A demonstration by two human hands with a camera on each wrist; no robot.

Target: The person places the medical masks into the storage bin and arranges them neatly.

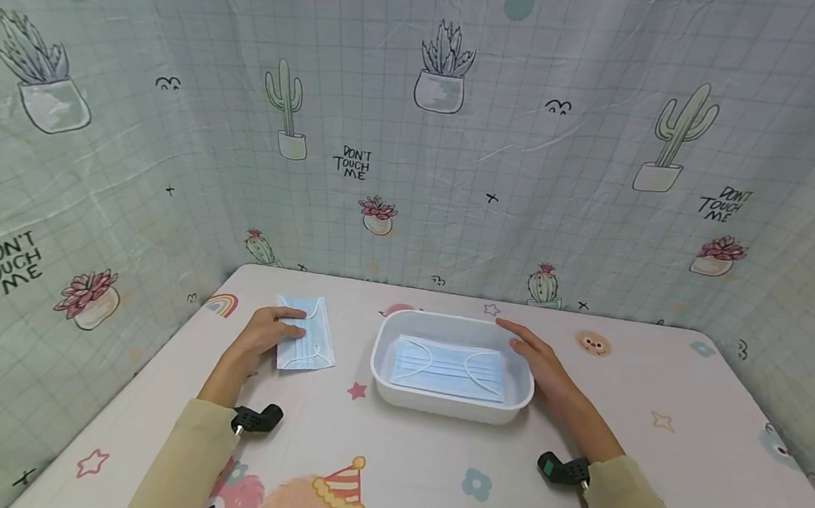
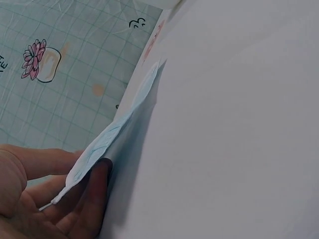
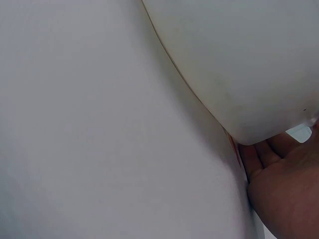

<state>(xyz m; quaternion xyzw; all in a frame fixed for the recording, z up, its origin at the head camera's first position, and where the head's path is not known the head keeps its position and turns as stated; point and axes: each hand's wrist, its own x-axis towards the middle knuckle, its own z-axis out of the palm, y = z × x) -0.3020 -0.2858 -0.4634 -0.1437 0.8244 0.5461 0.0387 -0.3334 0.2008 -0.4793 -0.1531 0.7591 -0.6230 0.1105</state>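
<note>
A pale blue pleated face mask (image 1: 319, 332) with white ear loops is pinched by my left hand (image 1: 270, 332) at its left side. In the left wrist view the mask (image 2: 107, 137) tilts up from the tabletop, the thumb on one face and fingers beneath. To its right stands a white plastic tub (image 1: 450, 407). Another blue mask (image 1: 449, 368) lies flat inside, ear loops on top. My right hand (image 1: 541, 366) holds the tub's far right corner by the rim. From the right wrist, its fingers (image 3: 271, 154) bend against the tub's outer wall (image 3: 239, 64), partly hidden.
The white table (image 1: 420, 477) carries printed cartoon figures, stars and flowers. Around it hangs a grid-patterned curtain (image 1: 462, 168) with cactus prints, meeting the table's back edge. Each wrist wears a small black camera, such as the left one (image 1: 257, 419).
</note>
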